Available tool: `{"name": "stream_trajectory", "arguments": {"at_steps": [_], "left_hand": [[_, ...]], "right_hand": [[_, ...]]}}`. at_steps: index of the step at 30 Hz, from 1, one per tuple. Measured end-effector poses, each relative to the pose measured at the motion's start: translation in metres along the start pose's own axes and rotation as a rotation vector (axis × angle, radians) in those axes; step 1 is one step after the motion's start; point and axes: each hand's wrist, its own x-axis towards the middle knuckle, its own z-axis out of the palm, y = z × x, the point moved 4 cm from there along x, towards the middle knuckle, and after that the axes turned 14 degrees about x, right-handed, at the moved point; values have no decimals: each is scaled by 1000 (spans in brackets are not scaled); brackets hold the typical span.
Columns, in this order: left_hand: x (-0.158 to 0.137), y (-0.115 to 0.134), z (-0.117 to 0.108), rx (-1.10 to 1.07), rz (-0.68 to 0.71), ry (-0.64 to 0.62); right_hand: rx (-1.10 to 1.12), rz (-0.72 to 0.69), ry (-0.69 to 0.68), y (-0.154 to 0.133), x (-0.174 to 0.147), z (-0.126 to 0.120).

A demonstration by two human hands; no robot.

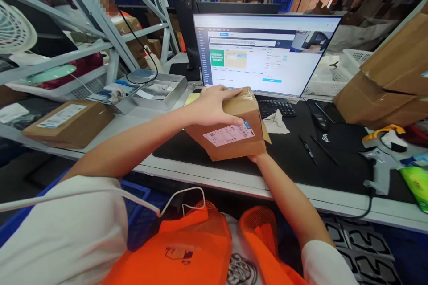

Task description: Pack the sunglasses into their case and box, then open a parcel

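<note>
Both hands grip the cardboard box (230, 127): left fingers (230, 118) spread on top, right fingers hidden beneath

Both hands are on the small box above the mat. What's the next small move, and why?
Probably tilt the box so its label faces up: the left hand covers the top, the right hand props it from below, and the scanner lies untouched at right.

Brown cardboard box (234, 127) with white barcoded label and small blue sticker. Black mat (294, 156) laid on white table (214, 178). Orange vest (187, 249) worn. Screen (264, 53) lit white, green patch.
</note>
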Motion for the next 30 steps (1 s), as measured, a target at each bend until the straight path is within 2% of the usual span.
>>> {"name": "stream_trajectory", "arguments": {"at_steps": [2,9,12,15,18,21,27,30], "left_hand": [[2,-5,-2,-24,55,67],[13,-22,-15,-6,19,42],[9,-26,-22,-166,22,71],[-1,-37,-23,-414,-32,119],[-15,-55,-9,-687,-157,168],[-29,-68,15,-882,-248,224],[-58,-79,55,-1034,-313,311],[-78,-95,69,-1066,-353,392]], "right_hand": [[55,-74,-11,2,4,-1],[185,-125,-41,-3,7,10],[256,-150,-8,-1,6,1],[281,-105,62,8,6,-19],[259,-62,138,17,5,-36],[178,-79,103,20,6,-40],[98,-176,56,13,9,-39],[102,-199,52,13,9,-39]]}}
